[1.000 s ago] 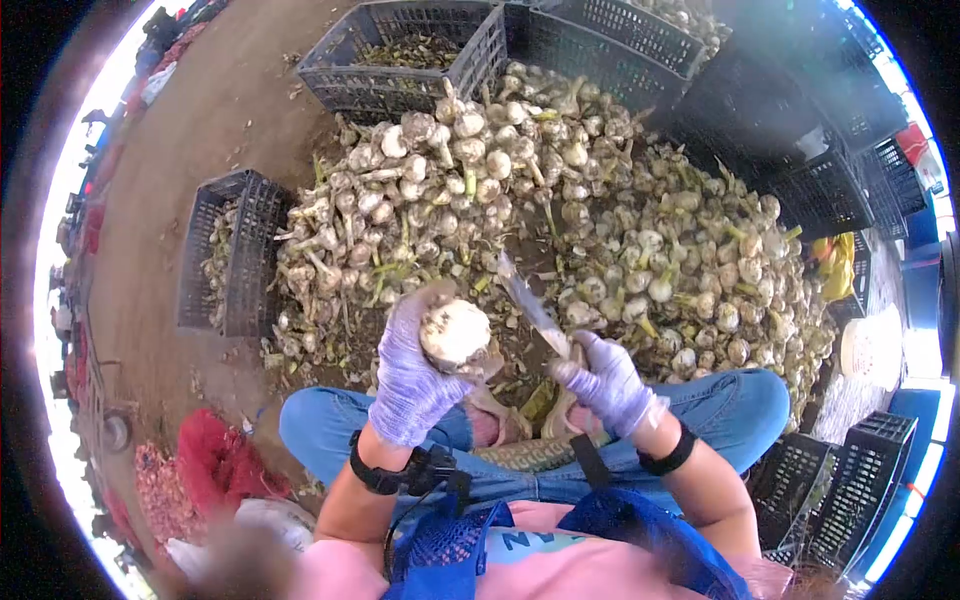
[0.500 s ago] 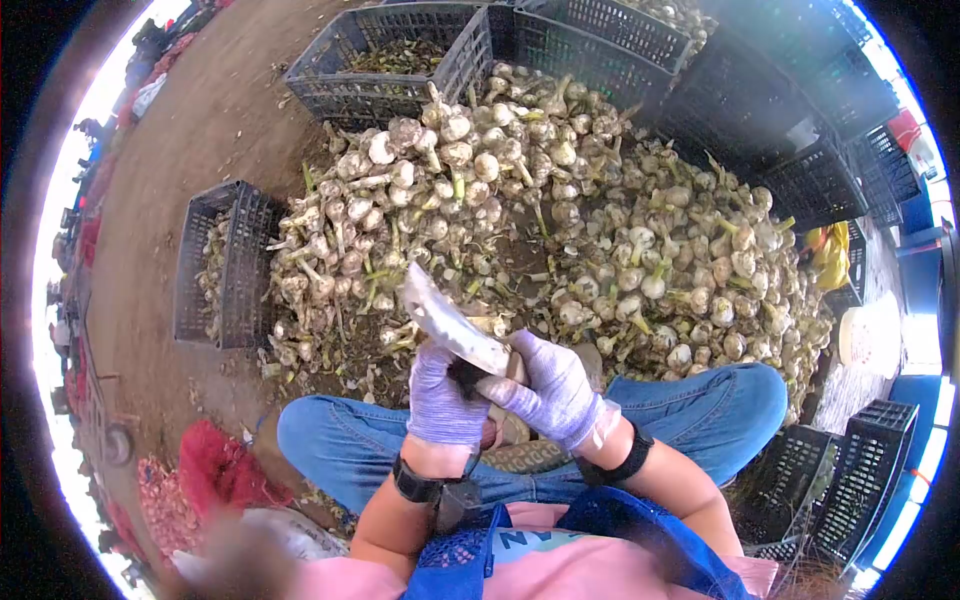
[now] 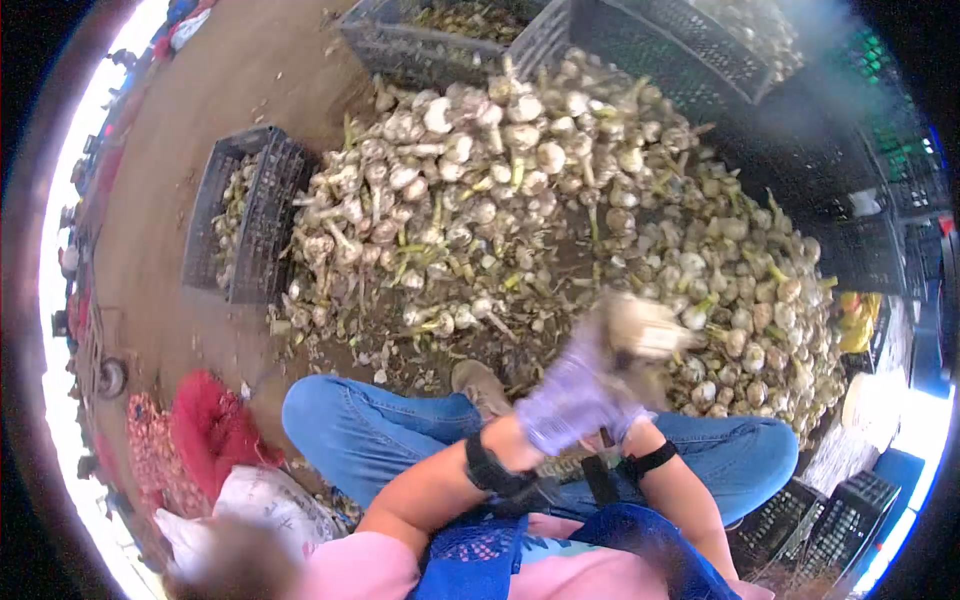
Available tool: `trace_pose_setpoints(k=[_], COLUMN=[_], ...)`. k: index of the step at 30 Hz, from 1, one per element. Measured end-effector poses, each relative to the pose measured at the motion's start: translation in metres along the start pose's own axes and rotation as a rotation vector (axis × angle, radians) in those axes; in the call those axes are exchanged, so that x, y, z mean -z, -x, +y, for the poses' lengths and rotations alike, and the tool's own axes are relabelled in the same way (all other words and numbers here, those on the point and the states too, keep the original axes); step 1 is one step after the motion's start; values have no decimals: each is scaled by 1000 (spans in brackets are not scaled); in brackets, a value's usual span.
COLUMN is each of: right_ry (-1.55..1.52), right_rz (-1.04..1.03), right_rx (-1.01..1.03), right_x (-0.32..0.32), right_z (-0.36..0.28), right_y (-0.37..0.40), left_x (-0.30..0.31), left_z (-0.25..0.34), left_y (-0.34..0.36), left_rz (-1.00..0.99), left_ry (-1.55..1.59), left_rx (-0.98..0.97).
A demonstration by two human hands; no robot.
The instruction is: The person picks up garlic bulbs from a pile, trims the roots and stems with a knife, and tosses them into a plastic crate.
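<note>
My left hand (image 3: 580,395), in a purple knit glove, reaches across to the right in front of my body, smeared by motion. Its fingers are closed around a blurred pale clump (image 3: 648,328) that looks like garlic. My right hand (image 3: 632,428), gloved too, is mostly hidden behind the left one, and its fingers do not show. Both hands are above my right thigh, near the right part of the garlic pile (image 3: 430,180). The knife blade cannot be made out.
A black crate (image 3: 245,215) with garlic stands at the left, and another crate (image 3: 450,45) is behind the pile. Stacked dark crates (image 3: 820,150) line the right rear. Red netting (image 3: 215,430) and a white sack (image 3: 275,505) lie at lower left.
Both hands have moved right, the left crossing in front of the right. The curved knife blade that was plainly visible no longer shows. The camera view has shifted, and the pile appears farther right.
</note>
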State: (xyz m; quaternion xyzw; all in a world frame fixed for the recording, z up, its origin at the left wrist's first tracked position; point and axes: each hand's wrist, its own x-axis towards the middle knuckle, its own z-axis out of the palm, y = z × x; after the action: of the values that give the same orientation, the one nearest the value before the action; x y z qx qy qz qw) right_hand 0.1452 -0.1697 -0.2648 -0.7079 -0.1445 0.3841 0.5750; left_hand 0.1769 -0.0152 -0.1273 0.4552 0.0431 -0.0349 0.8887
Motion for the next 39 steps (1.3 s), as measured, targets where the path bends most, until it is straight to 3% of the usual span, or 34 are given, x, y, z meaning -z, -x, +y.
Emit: trace_pose_setpoints(k=[1,2,4,5,6,7,8,9,11,12,13,14,19,22,24,29,30,32,33,36,37,39], right_ry=[-356,253,-414,-368,-370,-381,-390,-390,-306,-304,-330,-357,-394,-420,-504,-295,-291,136,242,603,604,672], right_rz=[328,78,298,326,322,389,459,467,441,443,380,318,340,340,323,368,382,281,182,128,137,86], right_rx=[116,226,-895,-735,-750,-697,-643,-655,-520,-527,-621,-715,-707,-609,-677,-301,-289,-67,-101,135,142,199], right_x=[-16,1,5,5,2,-2,-3,-4,-8,-6,-3,0,6,7,5,-8,-8,-7,-3,-5,-7,-10], right_z=[-14,8,-92,-54,-46,-41,-37,-37,-43,-44,-45,-49,-63,-75,-93,-112,-119,-139,-158,-194,-202,-218], right_y=[13,6,-21,-20,-19,-21,-23,-27,-27,-27,-27,-28,-27,-27,-26,-10,-5,5,11,23,25,26], left_x=[3,7,66,90,144,206,235,353,369,361,360,353,321,359,294,177,154,134,125,88,79,74], left_z=[2,3,7,9,-5,-25,-19,-69,-44,-28,-35,-38,-23,-35,10,80,89,92,100,123,124,130], left_y=[2,2,-29,-33,-39,-38,-38,-23,-17,-26,-23,-23,-47,-51,-58,-34,-26,-9,-5,22,29,35], left_rz=[-50,-112,363,446,598,858,975,1032,597,-3,474,886,1060,881,724,189,175,66,-8,-91,-102,-232], left_ry=[-134,-270,817,110,-267,-469,-665,-134,-1446,-1790,-1374,-914,-588,-863,-542,-240,-356,-533,-942,-803,-766,-1087], left_rx=[2,6,550,216,28,54,72,27,635,1208,1207,1142,1000,602,415,240,259,47,-98,104,88,-128])
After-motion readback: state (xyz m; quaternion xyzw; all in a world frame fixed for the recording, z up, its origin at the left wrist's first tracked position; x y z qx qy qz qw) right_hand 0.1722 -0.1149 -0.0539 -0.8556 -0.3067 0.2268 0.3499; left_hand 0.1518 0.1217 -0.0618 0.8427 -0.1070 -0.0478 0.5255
